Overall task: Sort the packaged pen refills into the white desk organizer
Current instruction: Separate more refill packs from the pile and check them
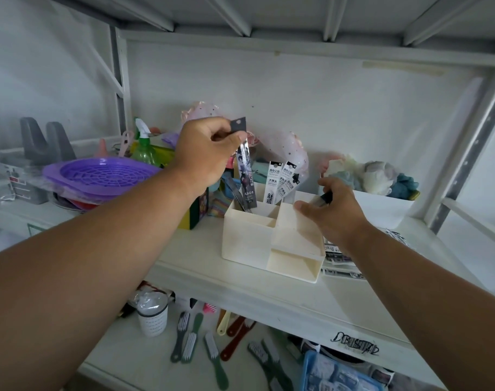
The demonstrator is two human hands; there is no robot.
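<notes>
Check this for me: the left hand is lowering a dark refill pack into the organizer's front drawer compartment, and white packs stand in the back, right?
Not quite. In the head view the left hand lowers the dark refill pack into the organizer's back left compartment, not the front drawer. White packs do stand in the back.

White metal shelving unit against a white wall. Slatted upper shelf overhead, perforated upright at right, lower shelf below. Soft, even, dim light; no window visible.
</notes>
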